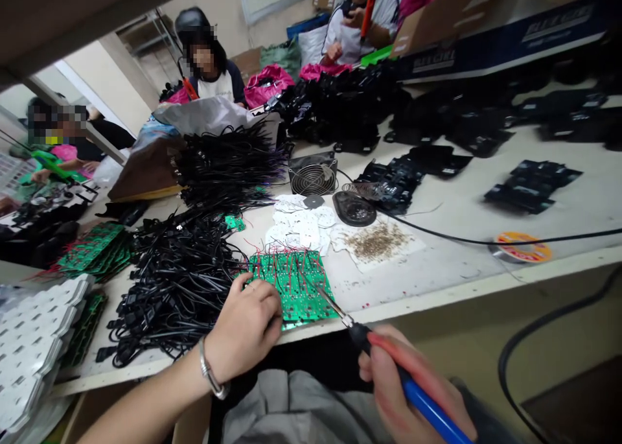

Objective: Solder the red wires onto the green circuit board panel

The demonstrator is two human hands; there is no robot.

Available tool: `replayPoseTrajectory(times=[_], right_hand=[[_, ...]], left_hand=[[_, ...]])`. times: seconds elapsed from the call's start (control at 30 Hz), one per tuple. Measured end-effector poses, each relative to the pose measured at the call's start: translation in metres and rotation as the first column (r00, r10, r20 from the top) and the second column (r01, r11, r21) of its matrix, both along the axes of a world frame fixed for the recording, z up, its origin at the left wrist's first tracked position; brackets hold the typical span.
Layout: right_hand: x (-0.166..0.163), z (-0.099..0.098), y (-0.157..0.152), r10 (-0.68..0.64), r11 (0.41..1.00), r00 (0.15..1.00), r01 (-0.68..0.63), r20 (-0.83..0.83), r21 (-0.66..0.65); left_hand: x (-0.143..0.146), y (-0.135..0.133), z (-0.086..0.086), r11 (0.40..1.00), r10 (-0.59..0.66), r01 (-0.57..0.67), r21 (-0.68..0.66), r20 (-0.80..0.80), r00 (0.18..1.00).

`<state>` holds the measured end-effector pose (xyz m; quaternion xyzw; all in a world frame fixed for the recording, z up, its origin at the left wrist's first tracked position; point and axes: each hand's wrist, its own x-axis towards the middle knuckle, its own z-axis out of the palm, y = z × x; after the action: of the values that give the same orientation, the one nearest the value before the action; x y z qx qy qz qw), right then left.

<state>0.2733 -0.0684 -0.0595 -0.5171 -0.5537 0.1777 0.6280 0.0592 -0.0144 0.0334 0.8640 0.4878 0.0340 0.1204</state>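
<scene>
In my right hand (396,382) is a soldering iron (418,392) with a blue handle, gripped like a pen. Its metal tip reaches the right part of a green circuit board panel (311,295), which lies near the table's front edge with red and black wires along its far side. My left hand (253,321) rests at the panel's left edge, fingers curled; what they pinch, if anything, is hidden. Beside it on the left spreads a heap of black cables (170,282) with plugs.
Behind the panel lie white pads (301,223), a small fan (313,175), a dark dish (354,209) and a paper with brown residue (376,243). A solder spool (522,246) sits right, under a black cord. Green boards (94,249) are stacked left. People work opposite.
</scene>
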Motion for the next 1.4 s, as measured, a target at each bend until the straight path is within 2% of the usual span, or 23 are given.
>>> replayPoseTrajectory(times=[0.07, 0.13, 0.17, 0.23, 0.3, 0.37, 0.47, 0.53, 0.6, 0.7, 0.9, 1.07, 1.2, 1.27, 1.3, 1.4], right_hand=[[0.002, -0.004, 0.002, -0.015, 1.0, 0.999, 0.015, -0.045, -0.004], [0.001, -0.008, 0.004, -0.026, 0.999, 0.991, 0.023, -0.133, -0.023], [0.0, -0.01, 0.006, -0.036, 0.999, 0.982, 0.029, -0.187, -0.041], [-0.003, -0.011, 0.009, -0.08, 0.995, 0.953, 0.058, -0.291, -0.084], [-0.006, -0.01, 0.011, -0.132, 0.988, 0.92, 0.094, -0.368, -0.119], [-0.006, -0.008, 0.011, -0.165, 0.985, 0.891, 0.126, -0.422, -0.121], [0.0, -0.005, 0.007, -0.222, 0.975, 0.864, 0.195, -0.452, -0.107], [0.005, -0.004, 0.004, -0.253, 0.967, 0.856, 0.233, -0.45, -0.101], [0.008, -0.003, 0.003, -0.242, 0.97, 0.856, 0.231, -0.457, -0.081], [0.007, -0.002, 0.006, -0.188, 0.981, 0.864, 0.185, -0.467, -0.053], [-0.003, 0.003, 0.013, -0.129, 0.991, 0.905, 0.125, -0.405, -0.036], [0.001, 0.003, 0.006, -0.171, 0.985, 0.902, 0.166, -0.396, -0.048], [0.005, 0.001, 0.004, -0.149, 0.987, 0.907, 0.158, -0.394, -0.009], [0.007, 0.001, 0.005, -0.135, 0.989, 0.908, 0.147, -0.397, -0.001], [0.008, 0.001, 0.005, -0.14, 0.989, 0.906, 0.15, -0.399, -0.006], [0.009, 0.0, 0.008, -0.144, 0.989, 0.904, 0.148, -0.402, -0.021]], left_hand=[[-0.004, 0.014, 0.019, 0.997, -0.072, 0.07, -0.037, -0.05, 0.996], [-0.006, 0.046, 0.04, 0.996, -0.08, 0.074, -0.056, -0.117, 0.99], [-0.005, 0.069, 0.048, 0.998, -0.043, 0.035, -0.053, -0.159, 0.986], [-0.003, 0.123, 0.056, 0.989, 0.133, -0.147, -0.028, -0.29, 0.948], [0.001, 0.176, 0.05, 0.965, 0.257, -0.261, 0.035, -0.33, 0.908], [0.004, 0.219, 0.033, 0.945, 0.32, -0.325, 0.046, -0.343, 0.883], [0.006, 0.254, 0.005, 0.936, 0.342, -0.35, 0.038, -0.332, 0.879], [0.004, 0.261, -0.008, 0.943, 0.325, -0.329, 0.04, -0.312, 0.893], [-0.001, 0.264, -0.014, 0.952, 0.3, -0.302, 0.042, -0.297, 0.906], [-0.013, 0.264, -0.014, 0.953, 0.303, -0.295, 0.072, -0.288, 0.909], [-0.021, 0.265, -0.01, 0.91, 0.411, -0.377, 0.17, -0.266, 0.872], [-0.01, 0.275, -0.016, 0.891, 0.452, -0.444, 0.091, -0.241, 0.859], [-0.005, 0.274, -0.025, 0.902, 0.43, -0.432, 0.0, -0.095, 0.898], [-0.005, 0.271, -0.018, 0.897, 0.442, -0.441, -0.019, 0.031, 0.897], [-0.008, 0.269, -0.009, 0.893, 0.449, -0.45, -0.017, 0.109, 0.887], [-0.021, 0.257, 0.041, 0.876, 0.423, -0.48, 0.053, 0.394, 0.816]])
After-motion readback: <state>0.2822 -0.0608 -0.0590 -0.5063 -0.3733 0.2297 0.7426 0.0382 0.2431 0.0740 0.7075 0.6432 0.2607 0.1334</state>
